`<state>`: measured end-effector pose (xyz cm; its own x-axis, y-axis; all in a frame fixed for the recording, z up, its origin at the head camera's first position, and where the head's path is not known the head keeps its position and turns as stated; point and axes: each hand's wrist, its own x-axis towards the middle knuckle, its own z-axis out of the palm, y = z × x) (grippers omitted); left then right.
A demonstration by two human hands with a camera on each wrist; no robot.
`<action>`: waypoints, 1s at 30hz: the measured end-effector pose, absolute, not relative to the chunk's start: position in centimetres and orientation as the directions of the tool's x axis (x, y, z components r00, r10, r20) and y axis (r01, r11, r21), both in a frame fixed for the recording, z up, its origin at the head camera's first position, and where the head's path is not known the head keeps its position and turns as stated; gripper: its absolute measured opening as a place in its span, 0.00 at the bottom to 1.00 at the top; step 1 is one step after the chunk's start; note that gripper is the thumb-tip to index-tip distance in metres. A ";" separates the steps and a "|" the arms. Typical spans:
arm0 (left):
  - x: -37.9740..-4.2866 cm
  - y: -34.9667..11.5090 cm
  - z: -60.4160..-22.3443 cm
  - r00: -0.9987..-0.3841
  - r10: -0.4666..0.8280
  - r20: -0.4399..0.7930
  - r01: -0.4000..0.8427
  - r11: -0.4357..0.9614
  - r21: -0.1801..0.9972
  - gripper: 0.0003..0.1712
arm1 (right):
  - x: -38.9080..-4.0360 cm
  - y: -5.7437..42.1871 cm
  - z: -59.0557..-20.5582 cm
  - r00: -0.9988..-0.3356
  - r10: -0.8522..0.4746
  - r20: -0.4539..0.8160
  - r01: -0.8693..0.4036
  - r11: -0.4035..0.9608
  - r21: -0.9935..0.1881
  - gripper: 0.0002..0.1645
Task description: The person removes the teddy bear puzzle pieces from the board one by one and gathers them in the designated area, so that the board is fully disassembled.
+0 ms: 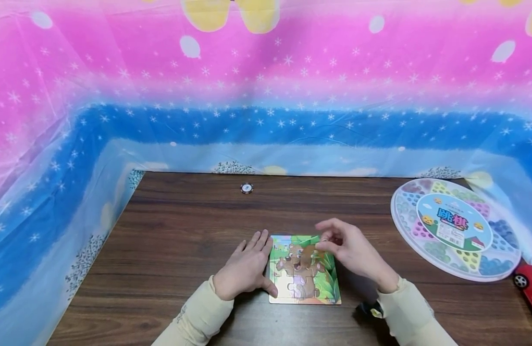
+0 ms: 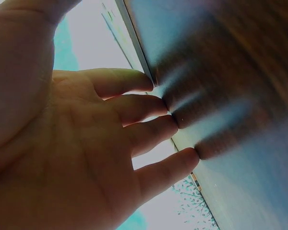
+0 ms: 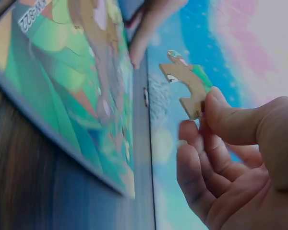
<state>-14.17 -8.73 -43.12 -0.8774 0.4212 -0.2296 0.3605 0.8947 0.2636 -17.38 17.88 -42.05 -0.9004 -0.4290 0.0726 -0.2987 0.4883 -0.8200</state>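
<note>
A square jigsaw puzzle [image 1: 298, 274] of a brown cartoon animal amid green leaves lies flat on the table. My left hand [image 1: 245, 270] rests along its left side, fingers extended with the thumb over the lower left corner. In the left wrist view the fingertips [image 2: 156, 177] meet the dark tabletop. Above the puzzle's upper right part, my right hand [image 1: 354, 250] pinches a jigsaw piece between thumb and fingers. That jigsaw piece [image 3: 194, 86], brown and green with part of an eye printed on it, shows clear of the puzzle in the right wrist view.
A round Chinese checkers box [image 1: 404, 230] lies at the right, with a red toy car [image 1: 531, 288] at the table's right edge. Toward the back lies a poker chip [image 1: 246, 188]. A small black object [image 1: 366, 309] sits by the right sleeve. Patterned cloth [image 1: 266, 125] hangs around the table.
</note>
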 end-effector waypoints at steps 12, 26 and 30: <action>-14.2 -8.7 -42.9 -0.876 0.423 -0.231 0.358 0.892 0.275 0.73 | -16.5 25.8 -41.7 -0.985 -0.075 0.154 -0.167 0.621 -0.766 0.13; -14.2 -8.6 -42.9 -0.875 0.425 -0.231 0.363 0.892 0.268 0.73 | -16.1 29.3 -43.3 -0.994 0.092 0.065 0.029 0.765 -0.643 0.19; -14.2 -8.6 -42.9 -0.874 0.426 -0.234 0.364 0.893 0.266 0.73 | -15.9 29.4 -43.8 -0.990 0.113 0.080 0.035 0.764 -0.645 0.19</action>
<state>-14.18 -8.60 -42.89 -0.8742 0.4256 -0.2337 0.3636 0.8929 0.2656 -15.91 29.44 -43.78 -0.9903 0.1130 0.0802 0.0349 0.7636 -0.6447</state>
